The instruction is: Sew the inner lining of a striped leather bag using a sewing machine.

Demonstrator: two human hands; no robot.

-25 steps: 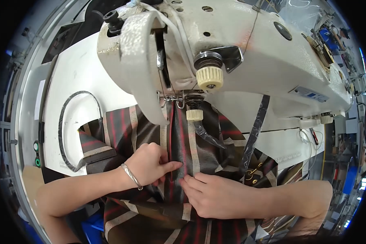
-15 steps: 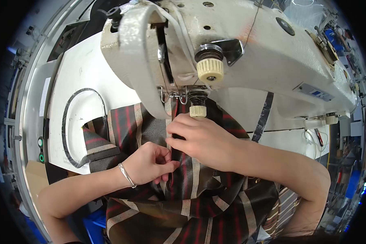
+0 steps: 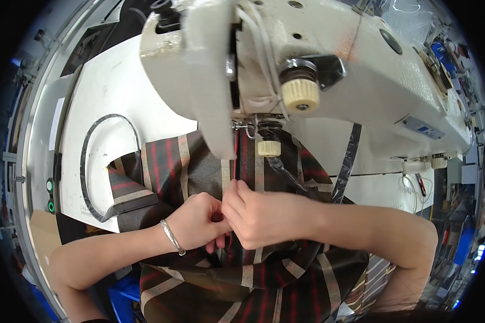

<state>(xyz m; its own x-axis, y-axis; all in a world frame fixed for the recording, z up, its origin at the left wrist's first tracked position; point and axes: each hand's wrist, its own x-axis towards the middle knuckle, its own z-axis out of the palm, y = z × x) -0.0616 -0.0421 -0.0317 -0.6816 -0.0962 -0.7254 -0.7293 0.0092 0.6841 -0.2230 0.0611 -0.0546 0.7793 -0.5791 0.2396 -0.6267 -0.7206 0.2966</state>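
A dark striped cloth (image 3: 199, 172), with red and beige bands, runs from my lap up under the presser foot area of a cream sewing machine (image 3: 361, 81). My left hand (image 3: 196, 220), with a silver bracelet (image 3: 172, 237) at the wrist, pinches the cloth between thumb and fingers. Close against it, my right hand (image 3: 253, 215) is closed with its fingertips on the same strip of cloth, below the needle area. A red line runs up the cloth from the fingertips toward the machine. The fingers partly hide what they grip.
A narrow dark band (image 3: 84, 167) loops over the white table (image 3: 113, 86) on the left. Another dark strip (image 3: 347, 161) hangs over the table at the right. The machine head and its cream tension knob (image 3: 300, 96) stand just beyond my hands. A blue stool (image 3: 125, 299) shows below.
My right hand has drawn back from near the presser foot toward my left hand. The machine sits slightly farther right in the picture. My left hand stays nearly in place.
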